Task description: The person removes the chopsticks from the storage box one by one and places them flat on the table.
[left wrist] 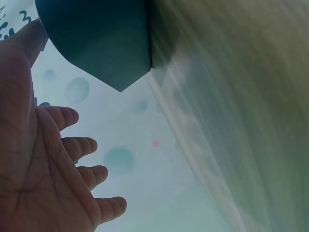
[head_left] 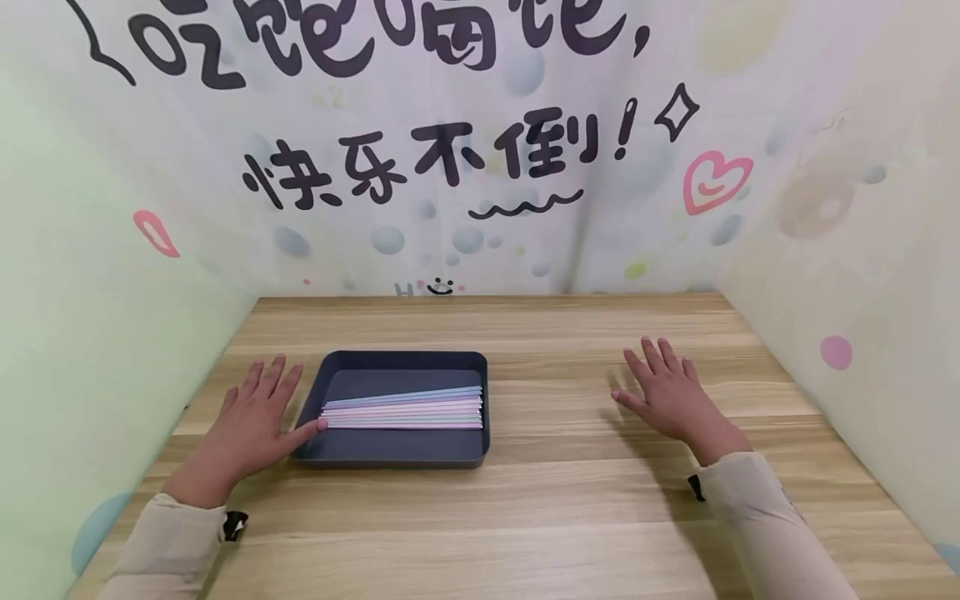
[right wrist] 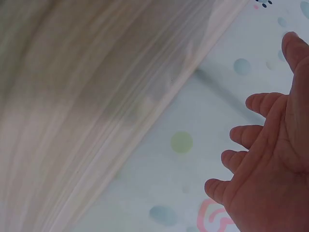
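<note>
A dark blue-grey rectangular tray (head_left: pixel 405 450) sits on the wooden table, left of the middle in the head view. Several thin pastel sticks (head_left: pixel 405 412), resembling straws, lie side by side in it, fanning slightly towards the right. My left hand (head_left: pixel 255 425) is spread at the tray's left side, its thumb reaching over the rim near the sticks' left ends. In the left wrist view, that thumb overlaps the tray's dark wall (left wrist: pixel 101 43). Well to the right of the tray, my right hand (head_left: pixel 667 396) hovers palm down with fingers spread and nothing in it.
The light wood table (head_left: pixel 540 517) runs back to a printed cloth wall (head_left: pixel 345 250) with dark characters and coloured dots. Pale side walls (head_left: pixel 847 275) flank it on left and right. Each sleeve cuff has a small black strap (head_left: pixel 236 525) beside it.
</note>
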`<action>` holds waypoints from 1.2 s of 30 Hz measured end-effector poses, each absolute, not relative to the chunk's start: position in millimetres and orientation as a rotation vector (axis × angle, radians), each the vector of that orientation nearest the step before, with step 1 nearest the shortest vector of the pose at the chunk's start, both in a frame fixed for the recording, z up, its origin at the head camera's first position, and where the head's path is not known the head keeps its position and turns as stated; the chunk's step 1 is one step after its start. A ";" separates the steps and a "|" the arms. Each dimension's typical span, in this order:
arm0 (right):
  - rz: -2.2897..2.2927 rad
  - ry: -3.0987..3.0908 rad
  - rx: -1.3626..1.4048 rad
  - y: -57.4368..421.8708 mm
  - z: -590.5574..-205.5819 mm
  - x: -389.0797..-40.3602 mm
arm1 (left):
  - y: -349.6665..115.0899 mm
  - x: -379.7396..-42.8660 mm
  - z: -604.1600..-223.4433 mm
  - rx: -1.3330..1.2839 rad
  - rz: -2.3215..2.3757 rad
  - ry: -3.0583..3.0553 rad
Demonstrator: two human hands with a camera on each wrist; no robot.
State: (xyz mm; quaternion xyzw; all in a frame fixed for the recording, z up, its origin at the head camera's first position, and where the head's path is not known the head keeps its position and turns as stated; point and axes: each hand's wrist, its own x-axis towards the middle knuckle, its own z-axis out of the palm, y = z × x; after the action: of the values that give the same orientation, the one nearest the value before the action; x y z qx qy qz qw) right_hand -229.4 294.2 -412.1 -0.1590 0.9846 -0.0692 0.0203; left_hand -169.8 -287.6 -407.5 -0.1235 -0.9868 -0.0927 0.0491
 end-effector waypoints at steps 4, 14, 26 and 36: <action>-0.202 3.061 -0.512 293.5 -413.1 -230.3 | -288.3 -170.0 -410.0 -0.412 -0.288 -3.003; -0.121 3.088 -0.651 278.9 -410.4 -235.9 | -285.3 -166.2 -414.6 -0.530 -0.369 -3.053; 0.028 3.027 -0.905 241.0 -392.3 -245.3 | -282.4 -166.8 -419.0 -0.527 -0.368 -3.095; 0.308 2.988 -1.170 199.9 -379.9 -253.3 | -280.7 -169.0 -422.4 -0.484 -0.338 -3.123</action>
State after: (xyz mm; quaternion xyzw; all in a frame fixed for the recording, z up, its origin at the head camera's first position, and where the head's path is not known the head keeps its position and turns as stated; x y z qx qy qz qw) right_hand -253.3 199.9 -379.9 -0.3626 0.9261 0.0954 -0.0412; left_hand -169.0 -280.7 -422.4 -0.1523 -0.9824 -0.1064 -0.0182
